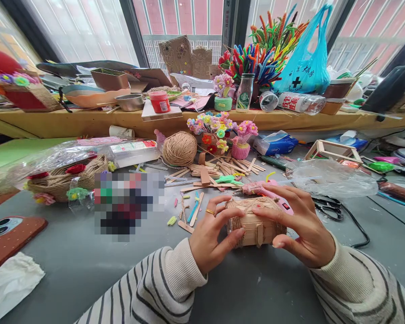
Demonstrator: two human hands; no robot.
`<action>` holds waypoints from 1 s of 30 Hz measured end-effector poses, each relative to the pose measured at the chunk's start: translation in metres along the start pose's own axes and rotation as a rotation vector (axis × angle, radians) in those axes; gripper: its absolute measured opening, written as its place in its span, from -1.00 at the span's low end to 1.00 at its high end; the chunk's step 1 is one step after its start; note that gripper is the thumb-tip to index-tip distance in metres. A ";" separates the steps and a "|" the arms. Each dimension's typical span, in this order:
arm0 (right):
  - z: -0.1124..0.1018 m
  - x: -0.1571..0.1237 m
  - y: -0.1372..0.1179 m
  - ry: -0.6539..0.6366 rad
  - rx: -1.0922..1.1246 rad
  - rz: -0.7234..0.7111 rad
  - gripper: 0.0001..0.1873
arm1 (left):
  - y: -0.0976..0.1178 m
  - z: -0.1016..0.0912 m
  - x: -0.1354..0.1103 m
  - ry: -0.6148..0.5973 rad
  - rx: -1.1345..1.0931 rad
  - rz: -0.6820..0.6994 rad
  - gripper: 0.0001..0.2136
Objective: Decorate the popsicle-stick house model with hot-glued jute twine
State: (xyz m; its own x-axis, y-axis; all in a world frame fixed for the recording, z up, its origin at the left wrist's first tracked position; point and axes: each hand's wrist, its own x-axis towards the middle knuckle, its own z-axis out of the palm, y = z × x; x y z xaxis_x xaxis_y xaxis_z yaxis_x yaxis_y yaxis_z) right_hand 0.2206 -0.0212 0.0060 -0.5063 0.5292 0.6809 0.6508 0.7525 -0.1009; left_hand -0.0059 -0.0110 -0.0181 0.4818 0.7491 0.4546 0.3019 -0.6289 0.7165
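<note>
A small wooden chest (251, 227) made of craft sticks, with twine around its ends and a stick latch on its front, sits on the grey table. My left hand (211, 234), with a ring on one finger, grips its left end, thumb on the front and fingers on the top. Across its top right lie the fingers of my right hand (303, 225), and that thumb is at the lower right corner. Just behind the chest is a pink glue gun (281, 201), partly hidden by my right hand. Black-handled scissors (329, 209) lie to the right.
Craft sticks (214, 171) are scattered behind the chest, near a twine ball (179, 149) and flower pots (241, 146). A plastic bag (337, 177) lies at right, a phone (11, 234) at left. A cluttered shelf (104, 121) runs along the back. One patch is pixelated.
</note>
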 end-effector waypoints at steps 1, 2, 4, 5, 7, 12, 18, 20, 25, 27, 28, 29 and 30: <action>0.000 0.000 0.000 0.010 -0.008 0.004 -0.47 | 0.000 0.000 0.000 -0.002 -0.002 0.002 -0.78; -0.001 0.001 0.000 0.025 -0.023 0.017 -0.51 | -0.001 0.000 0.000 -0.003 -0.002 0.002 -0.78; -0.004 0.001 0.001 0.060 -0.068 0.061 -0.64 | -0.001 0.000 0.000 -0.006 -0.001 0.002 -0.78; -0.006 0.001 0.001 0.074 -0.090 0.083 -0.72 | -0.001 0.000 0.000 -0.005 -0.001 -0.001 -0.78; -0.010 0.001 0.002 0.084 -0.117 0.113 -0.83 | 0.000 0.000 0.000 -0.005 -0.003 -0.008 -0.79; -0.016 0.001 0.003 0.082 -0.110 0.104 -0.89 | 0.002 0.000 0.000 -0.012 -0.011 -0.030 -0.79; -0.013 0.003 -0.001 0.099 -0.104 0.091 -0.86 | 0.002 0.000 0.000 -0.006 -0.004 -0.025 -0.79; -0.012 0.005 -0.003 0.100 -0.093 0.073 -0.84 | 0.002 0.000 0.000 -0.005 -0.006 -0.030 -0.79; -0.012 0.008 -0.007 0.102 -0.072 0.076 -0.84 | 0.003 -0.001 0.000 -0.007 0.000 -0.038 -0.78; -0.013 0.007 -0.007 0.106 -0.049 0.071 -0.84 | 0.003 -0.001 0.000 -0.006 -0.001 -0.033 -0.78; -0.013 0.006 -0.007 0.100 -0.035 0.058 -0.82 | 0.003 -0.001 0.000 -0.006 -0.003 -0.031 -0.78; -0.013 0.004 -0.006 0.088 -0.025 0.042 -0.78 | 0.003 -0.001 0.000 -0.005 -0.004 -0.029 -0.78; -0.013 0.003 -0.006 0.071 -0.022 0.025 -0.73 | 0.003 -0.001 0.000 -0.004 -0.004 -0.027 -0.78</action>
State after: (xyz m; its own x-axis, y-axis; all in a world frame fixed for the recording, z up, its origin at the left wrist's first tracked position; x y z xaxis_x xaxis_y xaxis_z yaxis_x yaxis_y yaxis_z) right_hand 0.2224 -0.0290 0.0177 -0.4488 0.5176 0.7285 0.6750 0.7305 -0.1032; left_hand -0.0057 -0.0124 -0.0155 0.4768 0.7652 0.4327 0.3115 -0.6073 0.7308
